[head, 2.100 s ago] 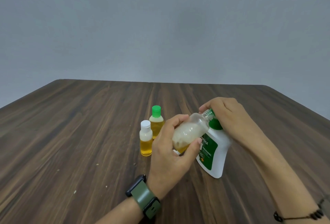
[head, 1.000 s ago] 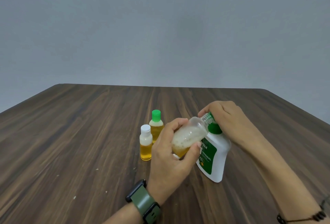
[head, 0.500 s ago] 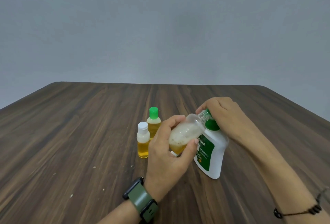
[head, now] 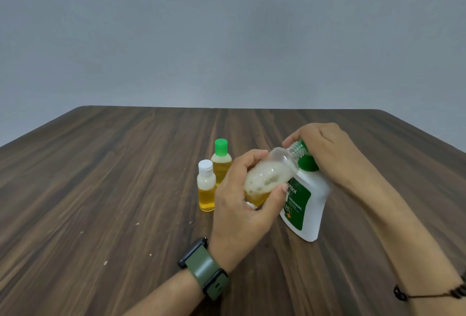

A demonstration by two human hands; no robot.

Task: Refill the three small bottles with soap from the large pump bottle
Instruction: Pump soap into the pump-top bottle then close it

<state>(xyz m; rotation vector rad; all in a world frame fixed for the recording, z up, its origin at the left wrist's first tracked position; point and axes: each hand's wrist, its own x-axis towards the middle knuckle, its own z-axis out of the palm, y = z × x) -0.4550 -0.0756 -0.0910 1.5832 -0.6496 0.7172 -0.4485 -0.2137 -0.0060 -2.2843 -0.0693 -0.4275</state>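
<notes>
My left hand (head: 242, 204) grips an uncapped clear small bottle (head: 272, 175), tilted with its threaded mouth up against the green pump head of the large white pump bottle (head: 309, 204). Foam and a little amber soap sit inside the small bottle. My right hand (head: 325, 150) is curled over the pump head, hiding the nozzle. The pump bottle leans left on the table. To the left stand two capped small bottles holding amber soap: one with a white cap (head: 206, 185), one with a green cap (head: 221, 160) just behind it.
A dark wood table (head: 100, 177) spreads wide on all sides, with small pale specks near its front left. A bit of something white (head: 249, 205) shows under my left hand. A plain grey wall lies behind.
Both hands and the two bottles stay together in the same hold. The view has shifted a little; foam in the small bottle looks much the same.
</notes>
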